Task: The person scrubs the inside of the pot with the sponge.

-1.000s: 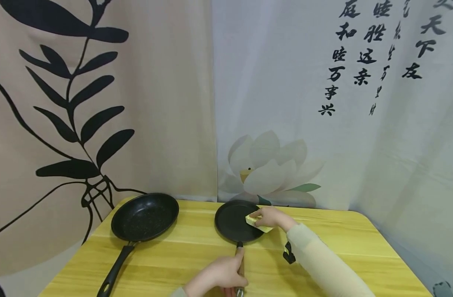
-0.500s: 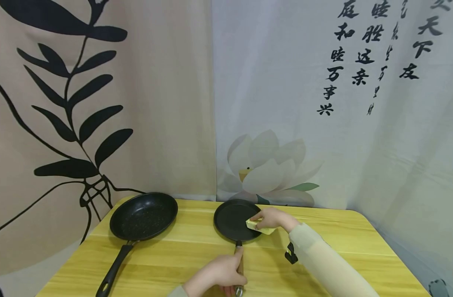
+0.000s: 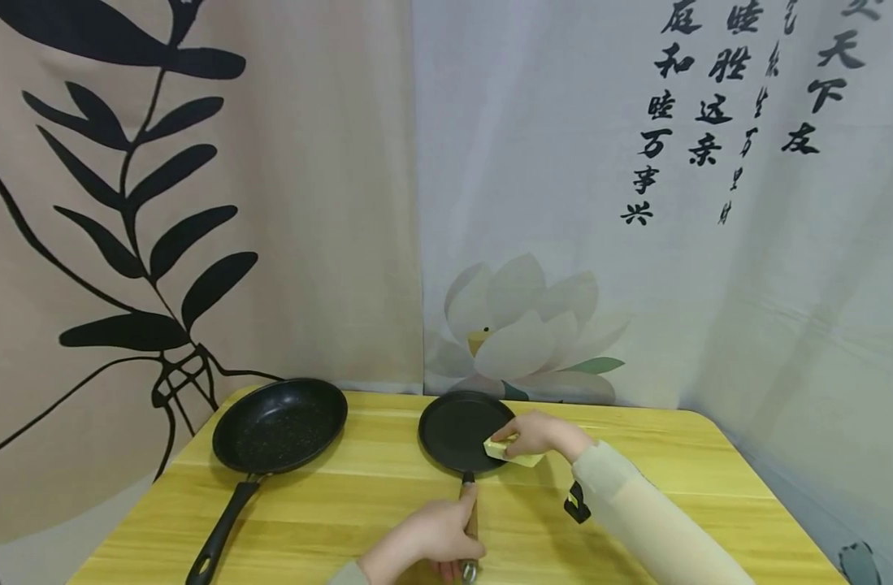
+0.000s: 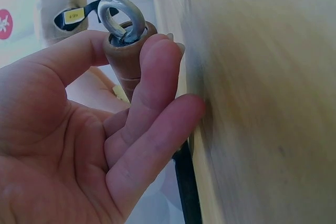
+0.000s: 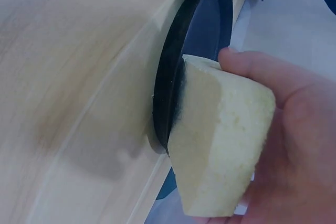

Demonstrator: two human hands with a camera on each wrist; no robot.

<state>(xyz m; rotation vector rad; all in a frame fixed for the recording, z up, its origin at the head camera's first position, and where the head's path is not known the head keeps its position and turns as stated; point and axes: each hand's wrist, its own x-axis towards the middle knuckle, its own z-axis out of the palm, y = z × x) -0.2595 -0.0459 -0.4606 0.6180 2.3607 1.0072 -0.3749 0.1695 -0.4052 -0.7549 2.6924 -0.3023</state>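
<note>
Nearest the viewer, the left hand point(image 3: 440, 528) is clasping the brown handle point(image 4: 124, 59) of a small pan, its fingers and thumb closing round it, while a metal ring point(image 3: 470, 572) is sticking out at the near end. Compared with a second ago, this grip is staying much the same. Farther out and to the right, the right hand point(image 3: 539, 432), apart from the left, is pinching a yellow sponge point(image 5: 220, 135) between thumb and fingers. The sponge is sitting under that hand at the right edge of the flat black pan point(image 3: 457, 431), and it is now lying a little closer to the person along that edge than it was earlier. The pan itself is lying straight ahead of the left hand. Off to the left of both hands, a larger frying pan point(image 3: 278, 431) is resting untouched on the yellow wood-grained table point(image 3: 373, 479). Beyond the hands, a pale curtain point(image 3: 329, 203) is hanging, with a printed lotus point(image 3: 522, 349) showing just behind the flat black pan.
</note>
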